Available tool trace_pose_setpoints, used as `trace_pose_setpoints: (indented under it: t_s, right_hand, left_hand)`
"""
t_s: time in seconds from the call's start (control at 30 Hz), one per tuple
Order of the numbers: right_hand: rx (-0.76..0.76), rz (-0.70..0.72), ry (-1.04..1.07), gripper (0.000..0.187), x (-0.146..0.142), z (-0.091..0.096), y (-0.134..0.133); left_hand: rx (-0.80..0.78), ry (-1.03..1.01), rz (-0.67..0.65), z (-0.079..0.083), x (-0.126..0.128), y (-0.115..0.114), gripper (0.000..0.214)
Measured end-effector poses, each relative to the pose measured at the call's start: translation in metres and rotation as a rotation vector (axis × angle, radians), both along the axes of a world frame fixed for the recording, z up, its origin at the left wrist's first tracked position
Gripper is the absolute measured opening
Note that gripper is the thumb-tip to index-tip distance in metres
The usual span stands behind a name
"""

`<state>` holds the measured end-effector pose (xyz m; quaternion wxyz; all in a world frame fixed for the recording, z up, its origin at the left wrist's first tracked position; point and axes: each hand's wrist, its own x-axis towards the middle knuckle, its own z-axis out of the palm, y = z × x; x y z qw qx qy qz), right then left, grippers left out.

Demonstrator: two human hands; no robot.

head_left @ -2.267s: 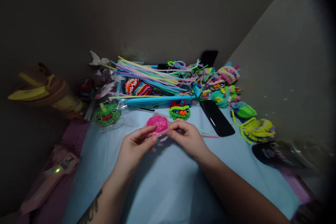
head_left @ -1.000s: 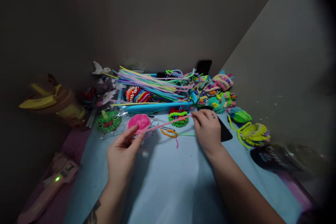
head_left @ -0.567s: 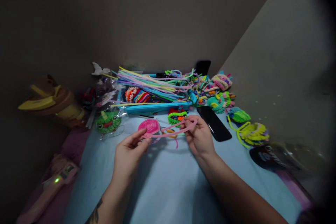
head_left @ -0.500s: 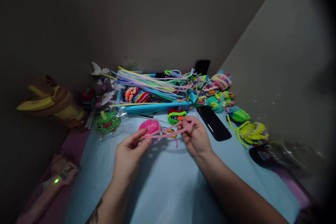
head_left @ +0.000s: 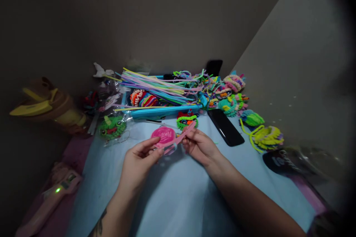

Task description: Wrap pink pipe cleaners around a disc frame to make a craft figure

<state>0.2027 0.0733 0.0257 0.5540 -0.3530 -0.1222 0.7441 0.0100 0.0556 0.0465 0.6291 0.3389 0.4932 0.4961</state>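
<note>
Between thumb and fingers, my left hand (head_left: 139, 161) grips a round bright-pink coil (head_left: 164, 135), apparently wound from fuzzy pipe cleaner. A paler pink pipe cleaner (head_left: 182, 137) runs from the coil's lower edge up to the right. My right hand (head_left: 200, 148) pinches it, with its upper end standing past the fingertips. Something small and pale hangs under the coil; I cannot make out what it is. Just beyond my right fingers sits a small red and green fuzzy figure (head_left: 183, 120) with an orange beak.
A blue tray (head_left: 167, 111) at the back carries many pastel pipe cleaners (head_left: 155, 85). Left of it lies a bagged green figure (head_left: 111, 127). A black phone (head_left: 226, 127), a yellow bundle (head_left: 268, 137) and more fuzzy figures (head_left: 229, 105) are on the right. A pink device (head_left: 52, 196) glows green at left.
My right hand has come left and nearer to my left hand. The wide pink loop between them has narrowed into a short strand. The coil has shifted slightly right.
</note>
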Motion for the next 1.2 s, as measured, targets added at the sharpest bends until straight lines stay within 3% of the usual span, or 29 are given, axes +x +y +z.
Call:
trace_pose_setpoints:
  t_s: [0.3,0.47,0.67,0.97,1.2]
  right_hand:
    - [0.039,0.107,-0.134,0.024,-0.001,0.006,-0.003]
    - [0.174,0.149,-0.375,0.022,-0.007,0.016,-0.008]
    - [0.379,0.253,-0.585,0.022,-0.006,0.016,-0.012]
    - [0.364,0.180,-0.497,0.024,-0.013,-0.001,-0.013]
    - [0.384,0.176,-0.521,0.021,-0.020,0.000,-0.016]
  left_hand:
    - [-0.010,-0.036,-0.051,0.004,0.001,-0.002,0.033]
    - [-0.023,-0.030,-0.049,0.006,0.004,-0.003,0.036]
    - [0.040,0.077,-0.140,0.002,0.003,-0.005,0.043]
    - [0.309,0.536,-0.205,0.003,0.005,-0.008,0.042]
    - [0.340,0.534,-0.261,-0.003,0.004,-0.009,0.051]
